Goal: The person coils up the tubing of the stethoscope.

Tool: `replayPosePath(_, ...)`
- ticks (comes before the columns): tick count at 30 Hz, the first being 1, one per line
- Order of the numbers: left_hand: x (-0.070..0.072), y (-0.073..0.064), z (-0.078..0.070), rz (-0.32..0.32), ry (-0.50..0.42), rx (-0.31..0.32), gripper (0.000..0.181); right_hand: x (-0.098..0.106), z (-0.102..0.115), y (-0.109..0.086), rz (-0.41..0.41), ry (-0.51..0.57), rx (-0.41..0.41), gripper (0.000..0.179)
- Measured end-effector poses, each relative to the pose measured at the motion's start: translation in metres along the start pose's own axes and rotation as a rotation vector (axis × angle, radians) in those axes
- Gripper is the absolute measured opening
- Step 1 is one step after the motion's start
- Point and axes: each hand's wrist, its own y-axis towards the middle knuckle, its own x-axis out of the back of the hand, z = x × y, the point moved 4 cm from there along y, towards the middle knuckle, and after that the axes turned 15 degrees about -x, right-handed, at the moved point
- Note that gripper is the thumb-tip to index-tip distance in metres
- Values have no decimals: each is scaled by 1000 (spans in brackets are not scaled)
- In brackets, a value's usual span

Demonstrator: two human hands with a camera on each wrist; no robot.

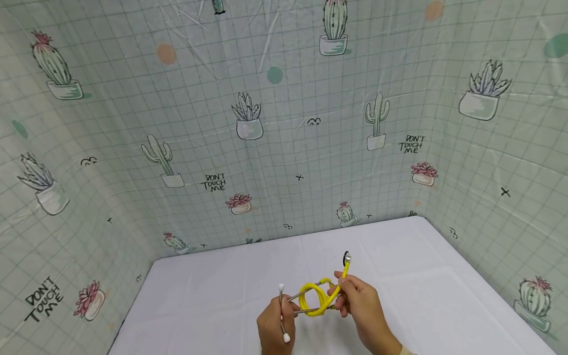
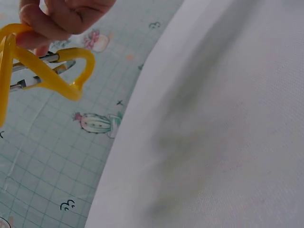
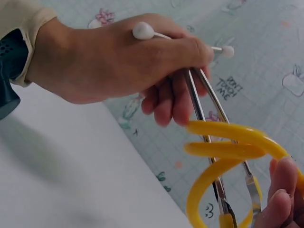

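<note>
A yellow stethoscope [image 1: 303,301] is held up over the table between both hands. My left hand [image 1: 276,323] grips its metal ear tubes [image 3: 195,97] close to the white ear tips [image 1: 286,337], which stick out on either side of the fist. The yellow tubing is coiled in loops around the metal tubes. My right hand [image 1: 361,301] pinches the tubing just below the round chest piece [image 1: 347,258], which points up and away. In the left wrist view, the right hand's fingers [image 2: 66,19] hold the tubing at the top left corner.
A white-covered table [image 1: 213,296] lies beneath the hands. Around its back and sides hangs a pale green gridded cloth [image 1: 284,158] printed with potted cacti and lettering. A dark wrist device [image 3: 12,71] shows at the left sleeve.
</note>
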Motion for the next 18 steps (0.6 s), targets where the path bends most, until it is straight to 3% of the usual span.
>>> replayPosePath(4, 2, 1, 3, -19, 5, -57, 16, 4, 0, 1, -39, -94, 20, 34)
replayPosePath(11, 5, 3, 8, -55, 3, -94, 16, 13, 4, 4, -86, -365, 93, 22)
replayPosePath(15, 3, 5, 7, -21, -20, -117, 16, 18, 6, 5, -49, -374, 77, 24)
replayPosePath(18, 1, 5, 6, 12, -28, -128, 18, 20, 7, 6, 30, -349, 83, 31)
